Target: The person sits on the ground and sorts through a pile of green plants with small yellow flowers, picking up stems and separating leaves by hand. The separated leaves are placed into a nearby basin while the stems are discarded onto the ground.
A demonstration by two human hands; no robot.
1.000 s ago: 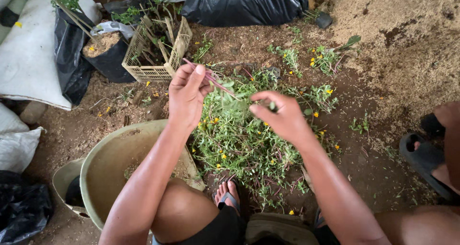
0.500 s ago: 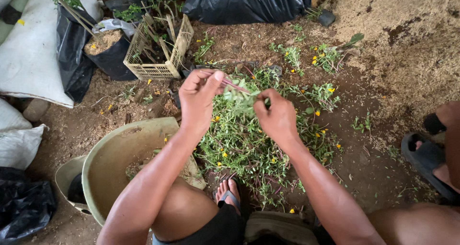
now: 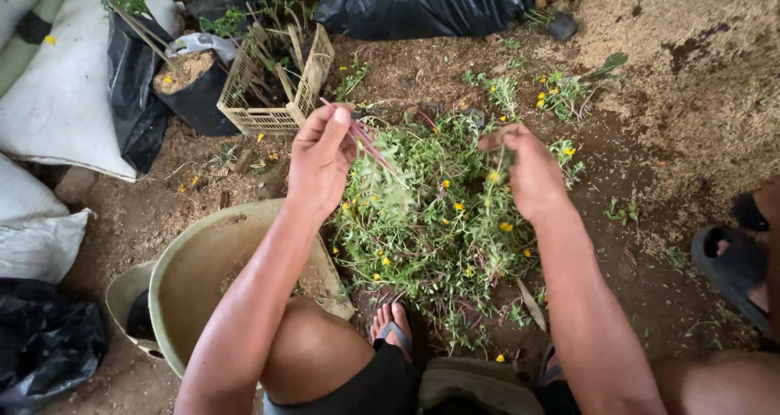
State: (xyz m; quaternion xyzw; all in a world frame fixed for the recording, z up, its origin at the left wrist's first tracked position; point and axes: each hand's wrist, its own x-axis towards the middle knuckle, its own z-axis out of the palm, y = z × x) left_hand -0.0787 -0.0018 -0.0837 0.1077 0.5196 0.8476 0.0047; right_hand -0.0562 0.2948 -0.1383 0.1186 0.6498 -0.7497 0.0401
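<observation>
Head view, left hand: we see the left hand (image 3: 321,159) raised over the heap, fingers curled shut on a few thin reddish stems (image 3: 366,143) that slant down to the right.
Head view, right hand: the right hand (image 3: 528,171) hangs just above the greens, fingertips pinched together on a leafy sprig (image 3: 497,170); we cannot tell how firmly.
Hands together: well apart, one at each side of the pile.
Pile: a heap of green cuttings with small yellow flowers (image 3: 439,220) lies on the dirt floor (image 3: 650,244), right below both hands.
Basin: a pale green basin (image 3: 207,269) sits by our left knee, beside the pile.
Crate: a cream plastic crate (image 3: 280,86) stands beyond the left hand.
Bags: black bags (image 3: 422,5) at the far edge.
</observation>
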